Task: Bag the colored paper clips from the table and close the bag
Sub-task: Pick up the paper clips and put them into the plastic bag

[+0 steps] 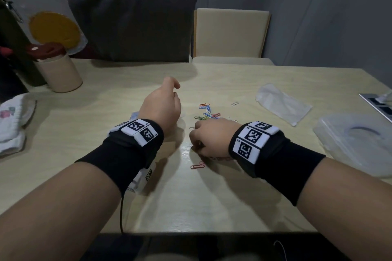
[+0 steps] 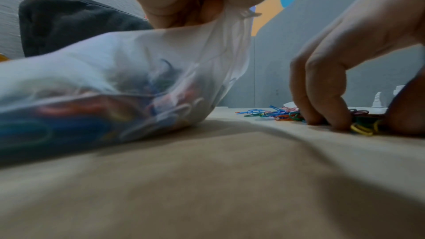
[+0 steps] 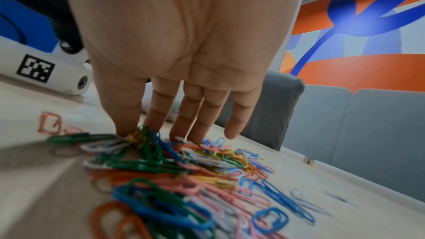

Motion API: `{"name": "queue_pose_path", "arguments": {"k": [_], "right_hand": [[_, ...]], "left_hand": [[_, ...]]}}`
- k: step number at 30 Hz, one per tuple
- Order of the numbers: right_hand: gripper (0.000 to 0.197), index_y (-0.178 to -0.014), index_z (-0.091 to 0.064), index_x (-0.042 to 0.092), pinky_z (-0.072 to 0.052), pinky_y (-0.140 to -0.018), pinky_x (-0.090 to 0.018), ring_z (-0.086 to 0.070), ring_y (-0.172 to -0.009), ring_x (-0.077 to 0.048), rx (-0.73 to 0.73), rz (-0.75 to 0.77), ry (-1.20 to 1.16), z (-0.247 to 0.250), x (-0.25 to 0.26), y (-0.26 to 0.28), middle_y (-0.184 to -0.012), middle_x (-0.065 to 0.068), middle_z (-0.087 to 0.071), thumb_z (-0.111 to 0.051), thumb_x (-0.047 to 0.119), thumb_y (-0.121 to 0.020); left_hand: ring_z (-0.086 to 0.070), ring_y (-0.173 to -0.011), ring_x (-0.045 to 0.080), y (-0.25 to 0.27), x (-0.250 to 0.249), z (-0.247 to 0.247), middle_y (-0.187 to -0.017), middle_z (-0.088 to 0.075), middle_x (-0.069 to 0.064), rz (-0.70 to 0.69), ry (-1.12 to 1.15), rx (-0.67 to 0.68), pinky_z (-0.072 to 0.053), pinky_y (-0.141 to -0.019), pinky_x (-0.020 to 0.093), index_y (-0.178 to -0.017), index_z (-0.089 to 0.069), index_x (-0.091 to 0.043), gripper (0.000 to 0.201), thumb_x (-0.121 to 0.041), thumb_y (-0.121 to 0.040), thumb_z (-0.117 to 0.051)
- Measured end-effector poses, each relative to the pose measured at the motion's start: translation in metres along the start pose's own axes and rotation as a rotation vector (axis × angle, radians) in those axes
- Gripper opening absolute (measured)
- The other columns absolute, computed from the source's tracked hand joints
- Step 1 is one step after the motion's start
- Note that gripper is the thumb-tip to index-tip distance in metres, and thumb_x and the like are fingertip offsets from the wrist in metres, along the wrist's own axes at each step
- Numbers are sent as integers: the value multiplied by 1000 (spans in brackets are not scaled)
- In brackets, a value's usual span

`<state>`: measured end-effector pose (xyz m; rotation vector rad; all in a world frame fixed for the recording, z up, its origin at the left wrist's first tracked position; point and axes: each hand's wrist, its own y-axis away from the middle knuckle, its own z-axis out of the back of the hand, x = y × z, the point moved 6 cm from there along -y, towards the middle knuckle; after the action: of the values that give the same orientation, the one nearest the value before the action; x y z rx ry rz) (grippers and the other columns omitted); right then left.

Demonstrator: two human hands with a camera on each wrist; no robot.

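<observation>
A heap of coloured paper clips lies mid-table, partly under my right hand. In the right wrist view the thumb and forefinger of the right hand pinch a small bunch of green and yellow clips at the heap's near edge. The other fingers touch down among the clips. My left hand pinches the top edge of a clear plastic bag, which lies on the table with several clips inside. In the head view my left hand hides most of that bag. Loose clips lie beyond the right hand.
A second clear bag lies at the right, with a clear plastic lid nearer the right edge. A beige cup with a red lid and a white cloth sit at the left. A grey chair stands behind the table.
</observation>
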<state>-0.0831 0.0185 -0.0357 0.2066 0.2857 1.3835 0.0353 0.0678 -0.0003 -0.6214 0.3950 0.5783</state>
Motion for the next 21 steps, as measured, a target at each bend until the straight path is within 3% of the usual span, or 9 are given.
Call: {"name": "queue_pose_path", "arguments": {"k": [5,11,14,17,19,21], "right_hand": [[42,-121,-61,28,-53,-84,-38,-56,-105,-21,-15,47,-167,-2,8,7,-115,1,-53,-62,47,-82],[23,-107,-66,26,-43,-68,-30,-56,-104,-24,-29,-17,-105,-7,2,12,-113,0,-53,-61,28,-85],[22,-105,-65,26,-48,-76,-34,-56,-105,-27,-72,-80,-97,-1,-13,11,-113,-1,-54,-61,29,-83],[47,-120,-55,27,-48,-83,-39,-49,-115,-27,-142,-263,-174,1,-34,11,-122,-3,-47,-66,44,-79],[67,-130,-47,24,-47,-86,-40,-47,-118,-29,-77,-399,-181,-5,-45,11,-126,-6,-44,-68,56,-75],[71,-133,-45,22,-45,-85,-38,-51,-116,-32,-5,-477,-190,-12,-50,9,-127,-9,-46,-66,60,-77]], "left_hand": [[-55,-70,32,4,-12,-4,-70,-60,10,-136,89,48,-44,-65,41,-114,-48,-13,20,-12,-94,-45],[-56,-70,26,7,-16,-4,-71,-60,6,-167,164,81,-46,-68,40,-112,-48,-17,18,-15,-95,-46],[-56,-69,23,9,-18,-5,-71,-61,3,-182,203,116,-45,-67,36,-112,-48,-18,18,-14,-94,-48],[-57,-68,19,11,-21,-8,-70,-62,2,-184,233,160,-42,-65,31,-111,-49,-19,18,-14,-94,-49],[-56,-67,16,11,-23,-11,-71,-62,1,-194,220,181,-39,-64,29,-110,-49,-19,17,-14,-93,-50],[-55,-66,14,11,-23,-13,-72,-61,0,-196,197,195,-36,-64,27,-110,-49,-19,17,-15,-93,-50]]}}
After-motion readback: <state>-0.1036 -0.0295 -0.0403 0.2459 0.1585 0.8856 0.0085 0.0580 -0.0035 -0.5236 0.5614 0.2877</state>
